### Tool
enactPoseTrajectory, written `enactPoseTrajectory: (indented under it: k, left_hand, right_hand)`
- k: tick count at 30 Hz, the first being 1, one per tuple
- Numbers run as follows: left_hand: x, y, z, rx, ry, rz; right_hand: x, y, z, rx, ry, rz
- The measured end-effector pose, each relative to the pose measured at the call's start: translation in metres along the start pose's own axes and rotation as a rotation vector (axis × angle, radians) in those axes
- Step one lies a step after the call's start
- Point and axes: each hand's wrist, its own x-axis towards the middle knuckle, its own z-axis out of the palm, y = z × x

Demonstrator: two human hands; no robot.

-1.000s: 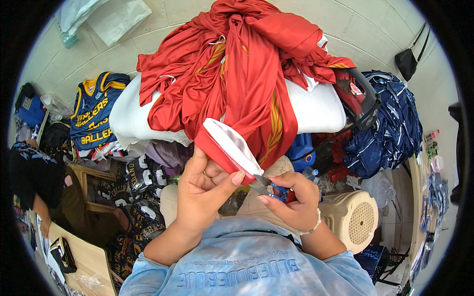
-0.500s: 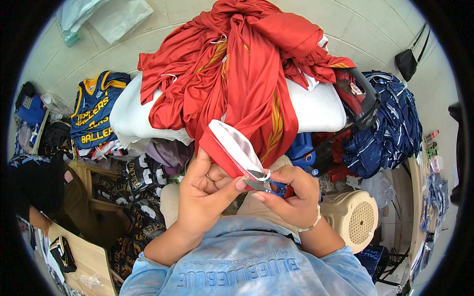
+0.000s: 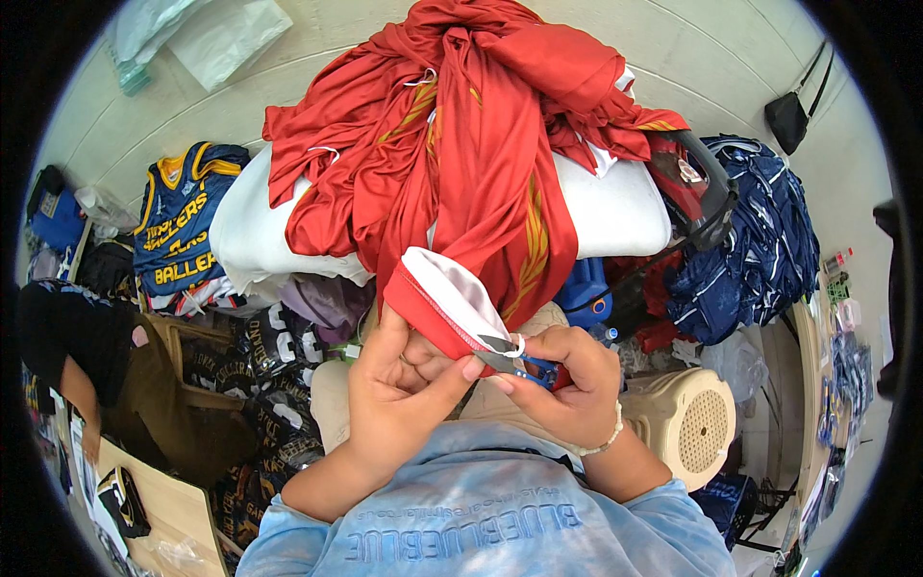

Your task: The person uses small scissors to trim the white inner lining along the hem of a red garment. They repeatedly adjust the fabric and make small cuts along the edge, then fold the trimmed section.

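Observation:
My left hand [image 3: 399, 375] pinches the stitched edge of a red garment [image 3: 428, 308], whose white inner face shows. It is part of, or lies against, the heap of shiny red cloth [image 3: 481, 183] with yellow leaf-like trim. In my right hand [image 3: 567, 380] is a pair of thread snips [image 3: 540, 368] with blue handles. Their grey blades lie at the garment's edge, beside my left thumb. A small white loop [image 3: 516, 346] of cord or thread sits by the blades. Whether the blades touch the thread I cannot tell.
The red heap lies over a white padded surface [image 3: 615, 207]. Navy jerseys [image 3: 750, 240] are piled at right, above a beige plastic stool [image 3: 687, 428]. At left hangs a navy and yellow jersey [image 3: 187, 221]. Another person [image 3: 82, 356] is at far left, near a wooden tabletop [image 3: 159, 500].
The garment edge has tipped slightly down and left between my hands, with the snips still at it. At far left, the other person's arm has shifted.

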Motion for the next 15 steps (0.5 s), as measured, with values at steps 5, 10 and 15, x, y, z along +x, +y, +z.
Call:
enactPoseTrajectory:
  k: [5,10,15]
  left_hand:
    - [-0.002,0.000,0.000,0.044,0.007,-0.008]
    - [0.000,-0.003,0.002,0.034,0.047,-0.024]
    - [0.004,-0.009,0.005,-0.035,0.104,-0.003]
  right_hand:
    - [0.002,-0.002,-0.001,-0.059,-0.011,-0.047]
    - [-0.003,-0.002,-0.002,0.080,-0.051,0.165]
    - [-0.011,0.009,0.006,0.474,-0.120,0.421]
